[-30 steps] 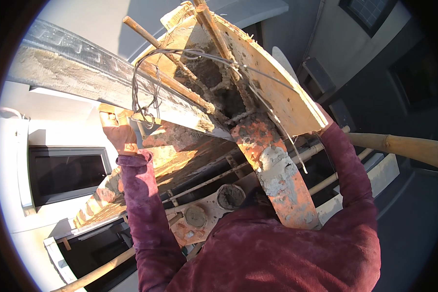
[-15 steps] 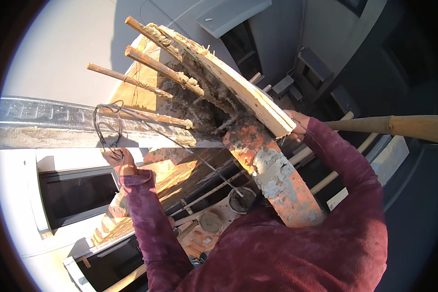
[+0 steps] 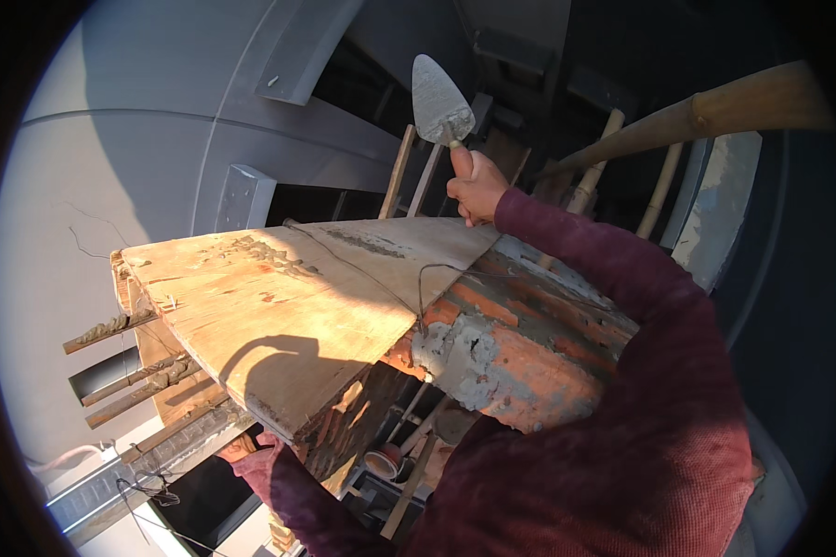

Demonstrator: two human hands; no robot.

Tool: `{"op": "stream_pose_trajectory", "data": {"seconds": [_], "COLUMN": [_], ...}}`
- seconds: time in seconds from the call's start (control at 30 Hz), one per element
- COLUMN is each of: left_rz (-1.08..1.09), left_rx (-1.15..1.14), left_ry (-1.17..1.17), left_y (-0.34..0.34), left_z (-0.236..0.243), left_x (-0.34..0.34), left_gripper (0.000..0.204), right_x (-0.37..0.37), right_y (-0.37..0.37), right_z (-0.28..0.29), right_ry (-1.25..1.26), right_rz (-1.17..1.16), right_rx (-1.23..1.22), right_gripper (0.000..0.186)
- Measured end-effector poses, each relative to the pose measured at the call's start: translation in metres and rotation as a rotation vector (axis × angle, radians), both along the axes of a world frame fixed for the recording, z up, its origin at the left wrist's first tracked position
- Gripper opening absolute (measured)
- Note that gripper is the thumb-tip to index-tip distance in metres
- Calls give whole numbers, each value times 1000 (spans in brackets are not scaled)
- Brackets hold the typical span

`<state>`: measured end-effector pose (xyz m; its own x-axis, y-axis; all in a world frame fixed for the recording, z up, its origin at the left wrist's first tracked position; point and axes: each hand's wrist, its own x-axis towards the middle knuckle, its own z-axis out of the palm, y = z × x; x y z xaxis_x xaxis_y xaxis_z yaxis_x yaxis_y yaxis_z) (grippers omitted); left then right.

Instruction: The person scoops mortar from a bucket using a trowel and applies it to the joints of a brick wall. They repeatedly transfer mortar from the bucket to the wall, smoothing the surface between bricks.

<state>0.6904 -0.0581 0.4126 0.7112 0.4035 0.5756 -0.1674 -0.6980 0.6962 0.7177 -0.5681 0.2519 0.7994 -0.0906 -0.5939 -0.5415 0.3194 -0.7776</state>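
High at the centre, my right hand [image 3: 478, 190] is closed round the handle of a pointed trowel [image 3: 441, 102], its grey-smeared blade tilted upward. Beneath that hand lies the far right end of a plywood board [image 3: 260, 343] with mortar smears. A thin wire [image 3: 353, 263] crosses the board, and another bit curves over its right edge. My left hand [image 3: 240, 448] is low at the left, beside the board's near lower corner; its fingers are mostly hidden. Brickwork [image 3: 539, 376] patched with grey mortar adjoins the board on the right.
Rusty, mortar-caked bars [image 3: 125, 399] stick out past the board's left end. A loop of dark wire [image 3: 149, 490] hangs near a metal rail [image 3: 84, 497]. Bamboo poles [image 3: 715, 111] run along the right. A bucket [image 3: 383, 461] stands below, near my body.
My view has swung, showing the board's broad face. My right hand has moved from the board's edge to above it, the trowel now visible. The wire loop is now apart from my left hand.
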Motion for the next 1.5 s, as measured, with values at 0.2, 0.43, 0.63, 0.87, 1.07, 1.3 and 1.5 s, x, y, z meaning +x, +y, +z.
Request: {"op": "stream_pose_trajectory", "data": {"seconds": [0.2, 0.43, 0.63, 0.87, 1.07, 1.3, 1.5], "left_rz": [4, 6, -9, -80, -196, -184, -173], "left_rx": [-4, -38, -129, -262, -371, -238, -208], "left_ry": [12, -3, -16, -61, -121, -105, -143], "left_y": [2, 2, 2, -14, -8, -20, -32], "left_z": [5, 24, 26, 26, 30, 33, 39], "left_x": [-7, -26, -29, -23, 0, -3, -1], "left_gripper": [10, 12, 14, 16, 20, 23, 16], "right_x": [9, 21, 12, 19, -10, -9, 3], "right_y": [-28, 25, 28, 5, 11, 12, 16], "right_z": [-32, -117, -114, -73, 53, 38, 19], "right_ry": [-90, 43, -5, -90, -141, -178, -187], "right_rz": [795, 789, 709, 427, 832, 564, 509], "right_rx": [-27, -89, -189, 52, 15, -45, 28], "right_gripper": [42, 25, 15, 19, 24, 33, 25]}}
